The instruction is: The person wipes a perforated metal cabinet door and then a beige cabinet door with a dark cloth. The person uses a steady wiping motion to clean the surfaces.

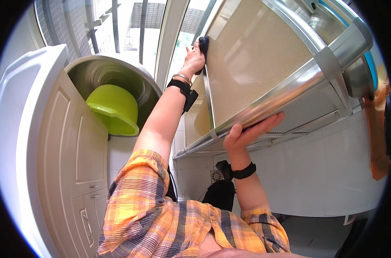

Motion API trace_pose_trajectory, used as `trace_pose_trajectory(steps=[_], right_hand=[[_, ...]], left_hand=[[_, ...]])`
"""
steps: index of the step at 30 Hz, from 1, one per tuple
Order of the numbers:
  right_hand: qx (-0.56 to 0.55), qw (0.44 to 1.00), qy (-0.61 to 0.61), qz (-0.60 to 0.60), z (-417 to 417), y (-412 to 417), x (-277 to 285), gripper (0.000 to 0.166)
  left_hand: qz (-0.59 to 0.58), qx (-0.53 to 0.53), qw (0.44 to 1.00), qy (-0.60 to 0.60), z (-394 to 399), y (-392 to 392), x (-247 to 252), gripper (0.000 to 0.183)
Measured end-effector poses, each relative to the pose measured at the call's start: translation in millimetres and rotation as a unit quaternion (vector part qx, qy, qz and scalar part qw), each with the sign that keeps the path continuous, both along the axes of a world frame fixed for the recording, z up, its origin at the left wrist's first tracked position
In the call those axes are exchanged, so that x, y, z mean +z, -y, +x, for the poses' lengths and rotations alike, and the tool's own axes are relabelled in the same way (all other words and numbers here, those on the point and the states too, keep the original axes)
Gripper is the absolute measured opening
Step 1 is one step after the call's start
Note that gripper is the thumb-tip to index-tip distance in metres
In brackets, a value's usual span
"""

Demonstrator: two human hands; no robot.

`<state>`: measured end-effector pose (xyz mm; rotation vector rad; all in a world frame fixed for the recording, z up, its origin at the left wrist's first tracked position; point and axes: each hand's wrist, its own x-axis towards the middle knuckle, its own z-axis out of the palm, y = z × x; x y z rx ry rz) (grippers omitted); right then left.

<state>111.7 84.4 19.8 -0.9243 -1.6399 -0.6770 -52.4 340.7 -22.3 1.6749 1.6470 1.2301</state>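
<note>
My left hand [195,60] presses a black cloth [203,45] against the left edge of a beige side panel [256,51] on a metal-framed cabinet. Below and to the right, my right hand [247,133] lies against the underside of the cabinet's shiny metal corner post [273,92], thumb apart and fingers stretched along it. A dark strip shows between that hand and the post; whether it is shadow or an object I cannot tell. Both wrists wear black straps with small dark devices, and the left also has bangles.
A green plastic basin [118,106] sits in a large metal basin [150,93] on the left, beside a cream cupboard [89,148] under a white sink or counter [27,96]. Barred windows stand behind. Metal pots [358,77] are at the right. A floor drain [216,175] lies near my foot.
</note>
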Motion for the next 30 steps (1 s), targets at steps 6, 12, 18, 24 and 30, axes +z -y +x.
trace_pose_trajectory(steps=[6, 12, 18, 24, 30], right_hand=[[0.005, 1.0, -0.012, -0.007, -2, -4, -4, 0.085], [-0.01, 1.0, -0.014, -0.009, 5, 0, -5, 0.084], [-0.004, 1.0, -0.008, 0.026, 8, -5, -4, 0.082], [0.004, 0.999, -0.051, 0.01, 5, -2, -8, 0.073], [0.097, 0.992, -0.082, -0.023, 11, 23, 4, 0.063]], left_hand=[[0.123, -0.058, 0.989, 0.066, -2, 43, -17, 0.055], [0.221, -0.195, 0.939, 0.177, 20, 238, 13, 0.062], [0.355, -0.115, 0.923, 0.096, 34, 171, 93, 0.055], [0.191, -0.16, 0.954, 0.169, 28, 199, 92, 0.042], [0.178, -0.233, 0.918, 0.266, 29, 300, 15, 0.047]])
